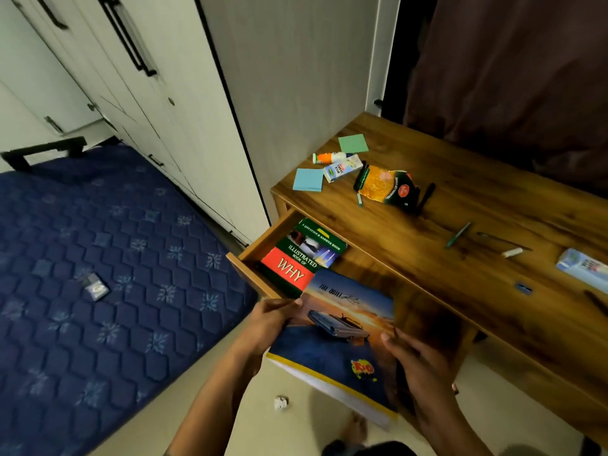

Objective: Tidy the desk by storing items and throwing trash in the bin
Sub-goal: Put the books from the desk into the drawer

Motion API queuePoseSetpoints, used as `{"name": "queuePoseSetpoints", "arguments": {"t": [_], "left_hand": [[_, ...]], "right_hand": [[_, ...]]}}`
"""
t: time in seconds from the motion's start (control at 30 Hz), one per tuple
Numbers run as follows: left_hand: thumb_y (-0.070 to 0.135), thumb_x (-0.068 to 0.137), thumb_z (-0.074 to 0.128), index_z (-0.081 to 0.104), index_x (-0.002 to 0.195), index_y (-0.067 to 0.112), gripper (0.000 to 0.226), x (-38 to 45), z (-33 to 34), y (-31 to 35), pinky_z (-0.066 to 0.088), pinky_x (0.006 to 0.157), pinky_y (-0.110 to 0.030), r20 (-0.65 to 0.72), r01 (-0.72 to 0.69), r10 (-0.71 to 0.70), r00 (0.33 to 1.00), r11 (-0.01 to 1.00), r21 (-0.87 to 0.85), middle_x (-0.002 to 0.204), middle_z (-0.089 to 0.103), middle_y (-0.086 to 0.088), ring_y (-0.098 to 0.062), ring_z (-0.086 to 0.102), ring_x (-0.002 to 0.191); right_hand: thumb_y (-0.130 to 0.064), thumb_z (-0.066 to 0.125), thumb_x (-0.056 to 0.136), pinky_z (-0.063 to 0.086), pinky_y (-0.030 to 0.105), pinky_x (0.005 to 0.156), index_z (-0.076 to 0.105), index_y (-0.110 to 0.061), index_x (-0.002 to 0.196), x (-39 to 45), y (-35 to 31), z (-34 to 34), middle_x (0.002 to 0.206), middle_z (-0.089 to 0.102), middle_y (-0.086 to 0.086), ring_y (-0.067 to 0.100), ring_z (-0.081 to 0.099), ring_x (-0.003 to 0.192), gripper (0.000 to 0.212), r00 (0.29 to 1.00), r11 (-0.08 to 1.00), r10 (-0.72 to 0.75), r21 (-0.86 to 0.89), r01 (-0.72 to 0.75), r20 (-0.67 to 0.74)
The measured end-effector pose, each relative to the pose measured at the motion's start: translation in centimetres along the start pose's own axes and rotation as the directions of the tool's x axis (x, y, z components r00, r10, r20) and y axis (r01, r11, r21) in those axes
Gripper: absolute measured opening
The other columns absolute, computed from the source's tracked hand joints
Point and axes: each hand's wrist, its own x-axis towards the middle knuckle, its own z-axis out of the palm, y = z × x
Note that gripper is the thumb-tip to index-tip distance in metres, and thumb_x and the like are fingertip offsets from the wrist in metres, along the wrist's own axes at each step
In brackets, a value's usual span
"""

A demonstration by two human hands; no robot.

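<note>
Both hands hold a large blue notebook [342,337] with a car and sunset on its cover, just in front of the open desk drawer [250,258]. My left hand [269,320] grips its left edge. My right hand [418,366] grips its right edge. A green and red book titled "WHY" [299,261] lies inside the drawer. On the wooden desk [460,205] lie a blue sticky pad [308,179], a green sticky pad [353,143], a glue bottle [329,157], a small carton [342,168] and a crumpled orange snack wrapper [388,187].
Pens [458,235], a black marker [426,197], a white stub [512,252] and a light blue packet [582,269] lie on the desk's right part. A blue quilted bed [98,258] stands to the left, white wardrobes [138,77] behind. A crumpled white scrap [281,403] lies on the floor.
</note>
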Motion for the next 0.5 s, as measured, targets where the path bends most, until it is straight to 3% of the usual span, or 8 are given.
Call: {"name": "queuePoseSetpoints", "arguments": {"t": [0.03,0.1,0.2,0.27,0.4,0.5], "left_hand": [[0.018,0.097,0.067,0.077,0.105,-0.002,0.024,0.8,0.0,0.4,0.058,0.071,-0.027,-0.003,-0.006,0.006,1.000,0.999,0.049,0.103,0.078,-0.018,-0.024,0.075,0.086],[0.018,0.097,0.068,0.079,0.100,0.002,0.020,2.1,0.2,0.9,0.056,0.066,-0.022,-0.011,-0.002,0.003,1.000,0.994,0.113,0.096,0.080,-0.014,-0.018,0.076,0.079],[0.019,0.098,0.068,0.080,0.096,0.011,0.015,4.7,0.8,1.1,0.060,0.073,-0.025,-0.016,0.000,0.004,1.000,0.971,0.240,0.093,0.081,-0.004,-0.013,0.076,0.081],[0.023,0.098,0.068,0.080,0.094,0.017,0.015,6.7,1.1,1.0,0.061,0.080,-0.031,0.000,0.016,-0.017,1.000,0.940,0.341,0.091,0.081,0.000,-0.014,0.076,0.084],[0.011,0.097,0.068,0.075,0.094,0.015,0.009,11.5,2.3,1.2,0.052,0.071,-0.024,0.031,-0.014,-0.001,1.000,0.867,0.498,0.088,0.075,0.003,-0.015,0.070,0.084],[0.004,0.096,0.067,0.073,0.086,0.009,0.012,15.1,3.4,1.3,0.052,0.074,-0.030,0.143,-0.081,-0.011,0.990,0.778,0.623,0.081,0.071,-0.003,-0.015,0.066,0.079]], "right_hand": [[-0.027,0.082,0.082,0.052,0.031,0.084,0.078,-0.025,0.090,0.4,-0.4,0.2,0.104,0.076,-0.001,0.021,0.068,0.103,0.010,1.000,1.000,-0.004,-0.012,0.004,-0.007],[-0.022,0.080,0.085,0.052,0.033,0.087,0.076,-0.027,0.089,1.1,-0.9,0.3,0.098,0.075,-0.006,0.018,0.068,0.100,0.007,1.000,1.000,-0.008,-0.008,0.007,-0.020],[-0.025,0.080,0.086,0.050,0.034,0.094,0.077,-0.015,0.111,2.7,-0.7,0.0,0.104,0.073,-0.004,0.019,0.065,0.106,0.028,0.998,1.000,0.013,-0.026,-0.015,-0.065],[-0.024,0.080,0.087,0.046,0.029,0.092,0.075,-0.009,0.117,3.7,-0.9,-0.2,0.110,0.073,0.001,0.016,0.063,0.103,0.035,0.994,0.999,0.013,-0.048,-0.019,-0.111],[-0.024,0.077,0.090,0.042,0.017,0.079,0.074,-0.011,0.120,6.0,-0.4,-0.3,0.108,0.068,-0.003,-0.003,0.056,0.087,0.032,0.989,0.992,0.022,-0.117,-0.040,-0.149],[-0.031,0.076,0.091,0.047,0.026,0.094,0.072,-0.017,0.124,8.1,0.2,0.1,0.126,0.068,0.000,0.011,0.060,0.109,0.036,0.975,0.978,0.039,-0.192,-0.082,-0.217]]}}
